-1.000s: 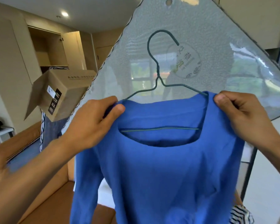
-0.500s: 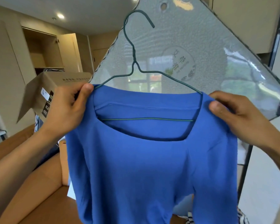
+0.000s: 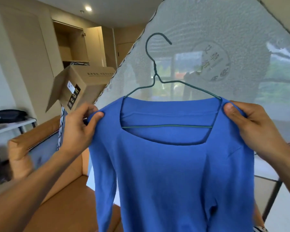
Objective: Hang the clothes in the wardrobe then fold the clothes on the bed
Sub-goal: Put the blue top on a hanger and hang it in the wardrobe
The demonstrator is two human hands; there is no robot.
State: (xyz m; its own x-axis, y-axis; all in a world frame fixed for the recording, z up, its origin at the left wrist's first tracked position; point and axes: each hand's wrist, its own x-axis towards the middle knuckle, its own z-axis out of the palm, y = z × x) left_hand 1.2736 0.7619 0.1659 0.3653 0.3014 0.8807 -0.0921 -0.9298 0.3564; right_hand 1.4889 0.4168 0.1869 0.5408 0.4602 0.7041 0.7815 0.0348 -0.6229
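Both shoulders of the soft blue shirt were pinched: left grip, right grip. Thin green wire hanger sat between them, inside the neckline. Left grip had shifted outward from the collar.

Just 1 view: wide-angle, worn on the head, facing forward and about level, close behind the fingers. Blue shirt near, directly below the fingers, filling the lower centre; wardrobe far beyond, up-left of them.
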